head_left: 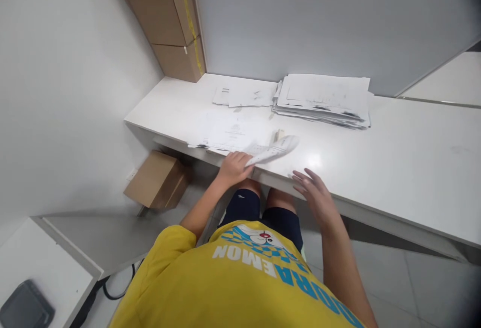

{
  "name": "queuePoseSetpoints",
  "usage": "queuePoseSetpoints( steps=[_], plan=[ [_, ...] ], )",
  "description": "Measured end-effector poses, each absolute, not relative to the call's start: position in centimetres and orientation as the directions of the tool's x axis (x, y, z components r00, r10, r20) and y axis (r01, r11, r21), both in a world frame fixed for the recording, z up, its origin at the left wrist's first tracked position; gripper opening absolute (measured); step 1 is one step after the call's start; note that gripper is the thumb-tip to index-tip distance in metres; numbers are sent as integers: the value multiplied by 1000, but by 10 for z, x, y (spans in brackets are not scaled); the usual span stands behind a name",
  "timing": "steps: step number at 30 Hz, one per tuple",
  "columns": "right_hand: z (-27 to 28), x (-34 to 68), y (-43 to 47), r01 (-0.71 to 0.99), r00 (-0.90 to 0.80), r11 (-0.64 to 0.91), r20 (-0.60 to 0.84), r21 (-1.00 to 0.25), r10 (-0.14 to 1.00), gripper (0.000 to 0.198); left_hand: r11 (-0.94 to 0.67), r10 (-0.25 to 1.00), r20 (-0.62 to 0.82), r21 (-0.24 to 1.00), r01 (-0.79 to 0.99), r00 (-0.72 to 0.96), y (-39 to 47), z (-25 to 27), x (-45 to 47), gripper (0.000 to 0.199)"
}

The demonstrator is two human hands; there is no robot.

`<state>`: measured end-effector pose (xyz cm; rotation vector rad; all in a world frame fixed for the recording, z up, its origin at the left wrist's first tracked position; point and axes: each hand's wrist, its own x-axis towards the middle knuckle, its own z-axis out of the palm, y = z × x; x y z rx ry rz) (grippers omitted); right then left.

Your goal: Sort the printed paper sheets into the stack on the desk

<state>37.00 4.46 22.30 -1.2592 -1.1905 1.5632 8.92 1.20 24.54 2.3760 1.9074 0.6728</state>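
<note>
White desk (406, 167) across the frame, thick paper stack (326, 92) at upper right of centre, thinner sheaf (229, 130) mid-frame. Beside the sheaf I see a curled sheet (277, 149), near end pinched in the left hand (235, 167); right hand (314, 192), lower right of centre, spread near the desk's front edge. Small beige block (280, 134) just behind the sheet.

I have the left hand (235, 168) curled inward and the right hand (314, 193) spread, its fingers slightly bent.
</note>
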Motion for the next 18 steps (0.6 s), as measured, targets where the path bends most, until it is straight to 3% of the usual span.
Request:
queuePoseSetpoints(
  steps=[4, 10, 14, 18],
  plan=[
    [229, 351, 26, -192, -367, -327, -242, -925, 898, 49, -342, 926, 262, 279, 897, 271, 1, 245, 126, 41],
    [222, 349, 37, -186, -204, -302, -264, -935, 943, 46, -300, 943, 235, 299, 906, 235, -6, 238, 148, 48],
    [223, 364, 53, -66, -89, -330, -323, -942, 942, 47, -267, 953, 239, 359, 894, 189, -16, 227, 153, 49],
    [222, 384, 76, 161, -7, -321, -327, -933, 945, 58, -254, 960, 207, 342, 905, 191, -22, 214, 155, 47]
  ],
)
